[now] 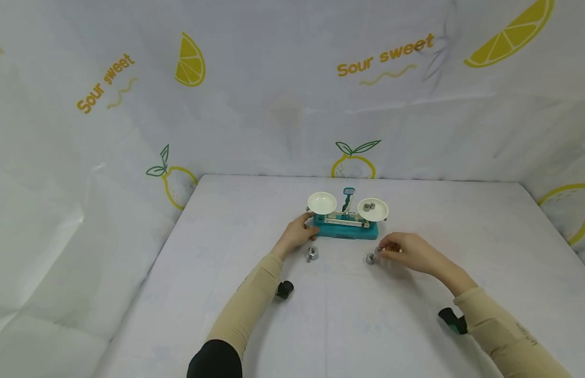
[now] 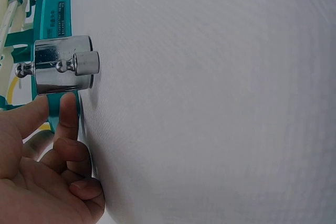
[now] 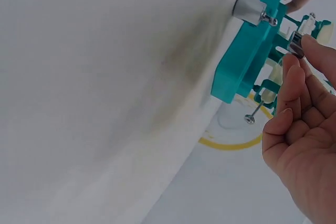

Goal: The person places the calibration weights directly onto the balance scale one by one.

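A teal balance scale [image 1: 347, 231] with two white pans stands on the table. My left hand [image 1: 296, 234] grips the left end of its base between thumb and fingers. The left pan [image 1: 322, 202] holds nothing; two small metal weights [image 1: 367, 207] sit in the right pan [image 1: 380, 214]. My right hand [image 1: 412, 253] pinches a small silver weight [image 3: 296, 44] between thumb and finger, in front of the scale's right end. Just left of those fingers a larger knobbed weight [image 1: 370, 259] stands on the table. Near my left hand are a large weight [image 2: 58, 77] and a small weight [image 2: 88, 63] in front of it.
The white-covered table [image 1: 330, 320] stretches around the scale. Behind it hangs a white cloth [image 1: 273, 126] printed with lemons and lettering. Black wrist devices [image 1: 285, 290] are on both forearms.
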Tool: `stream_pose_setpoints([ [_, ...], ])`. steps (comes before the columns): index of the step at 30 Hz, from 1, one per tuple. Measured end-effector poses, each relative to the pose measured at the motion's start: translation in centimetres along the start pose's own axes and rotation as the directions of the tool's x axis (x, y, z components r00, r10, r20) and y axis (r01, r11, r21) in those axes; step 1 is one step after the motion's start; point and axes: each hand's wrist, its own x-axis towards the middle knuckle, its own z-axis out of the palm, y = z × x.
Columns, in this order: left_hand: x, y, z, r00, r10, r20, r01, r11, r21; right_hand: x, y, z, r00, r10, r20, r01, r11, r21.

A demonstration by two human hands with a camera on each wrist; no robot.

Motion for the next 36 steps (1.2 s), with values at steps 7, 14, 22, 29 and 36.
stream_pose_setpoints([
  [7, 0.0, 0.0, -0.1, 1.000, 0.004, -0.002, -0.004, 1.000, 0.001, 0.4, -0.4, -1.3, 0.994, -0.010, -0.110, 0.009, 1.000, -0.007],
  [14, -0.2, -0.1, -0.1, 1.000, -0.005, -0.003, 0.005, 1.000, 0.006, 1.6, -0.7, -2.1, 0.968, -0.018, -0.249, 0.012, 1.000, -0.023],
  [22, -0.2, -0.1, -0.1, 1.000, -0.001, -0.011, 0.001, 1.000, 0.009, 3.2, -0.4, -2.5, 0.955, 0.029, -0.294, -0.039, 0.999, -0.028],
  [29, -0.1, 0.0, -0.1, 1.000, 0.002, -0.013, -0.002, 1.000, 0.006, 4.2, -0.3, -2.6, 0.956, 0.111, -0.270, -0.112, 0.994, 0.010],
  [36, 0.2, -0.4, -0.1, 1.000, 0.013, -0.004, -0.013, 1.000, -0.017, 5.2, -0.3, -2.6, 0.963, 0.144, -0.226, -0.142, 0.990, 0.027],
])
